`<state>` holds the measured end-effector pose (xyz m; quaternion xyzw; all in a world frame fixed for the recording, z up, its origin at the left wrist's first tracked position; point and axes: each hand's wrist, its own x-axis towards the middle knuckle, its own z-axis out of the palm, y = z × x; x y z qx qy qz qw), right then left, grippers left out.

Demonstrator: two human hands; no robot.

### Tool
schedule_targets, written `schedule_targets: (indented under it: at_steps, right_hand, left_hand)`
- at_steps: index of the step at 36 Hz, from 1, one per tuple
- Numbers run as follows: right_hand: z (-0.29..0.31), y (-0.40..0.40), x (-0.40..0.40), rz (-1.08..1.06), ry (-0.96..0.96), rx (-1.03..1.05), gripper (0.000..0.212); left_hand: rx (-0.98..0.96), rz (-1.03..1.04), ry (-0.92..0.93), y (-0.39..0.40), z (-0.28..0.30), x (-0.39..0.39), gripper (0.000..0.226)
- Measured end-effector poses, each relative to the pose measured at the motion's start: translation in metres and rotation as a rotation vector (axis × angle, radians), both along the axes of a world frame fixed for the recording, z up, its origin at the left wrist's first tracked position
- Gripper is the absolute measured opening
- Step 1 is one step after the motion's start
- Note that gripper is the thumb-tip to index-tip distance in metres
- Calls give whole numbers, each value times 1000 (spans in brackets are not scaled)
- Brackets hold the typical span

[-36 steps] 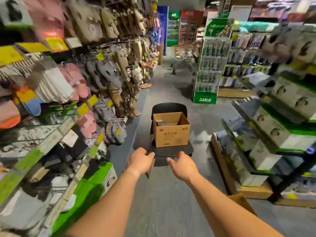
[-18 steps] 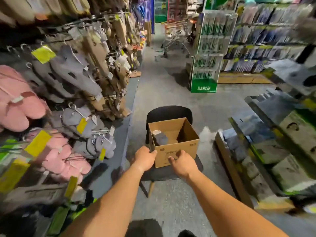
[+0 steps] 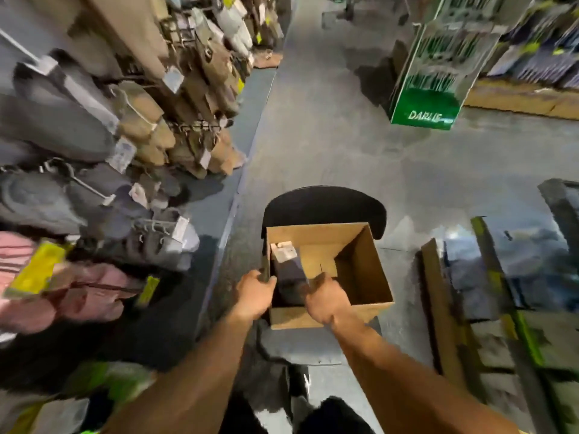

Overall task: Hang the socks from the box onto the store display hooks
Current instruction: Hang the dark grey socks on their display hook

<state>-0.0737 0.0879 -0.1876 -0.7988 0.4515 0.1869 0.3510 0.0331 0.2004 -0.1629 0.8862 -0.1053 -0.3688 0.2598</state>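
1. While you stand over it, take in the display rack [image 3: 131,126] along your left: rows of hooks already crowded with grey, tan and pink goods, so you will probably need to pick out a hook with room before you carry anything across.
2. Next in size, the black chair [image 3: 324,203] stands in the aisle directly ahead of you and carries the open cardboard box [image 3: 360,277] on its seat; the picture is blurred, so settle your head before you reach.
3. Your left hand [image 3: 254,294] is at the box's near-left corner with its fingers curled over the rim. It looks as if it grips the cardboard, which would steady the box.
4. Your right hand [image 3: 326,299] is over the near rim, reaching inside. Its fingers are hidden behind the hand, so I cannot tell how far they are spread or whether they hold anything.
5. Smallest, the dark socks [image 3: 288,270] with a pale card tag [image 3: 283,251] lie against the box's left inner wall, just beside your right hand. Take them near the tag end, I would judge, so the hanger comes up ready for a hook.
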Motion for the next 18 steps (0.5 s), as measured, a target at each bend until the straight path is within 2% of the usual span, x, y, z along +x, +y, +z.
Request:
schedule_targets:
  at_steps: [2,9,13,18]
  right_hand:
    - [-12,-15,13,-39,5,16,47]
    - [-75,-46,56,-201,61,128,46]
    - [-115,-48,69,-260,85,251,57]
    - [-130,-50,82,-295,83,374,46]
  left_hand:
    - [18,18,27,-14,-23,12,40]
    - [51,45,24,-51,-68,43,16]
    - [105,82,27,-60,-100,58,28]
    - [152,105,22,-62,-124,64,40]
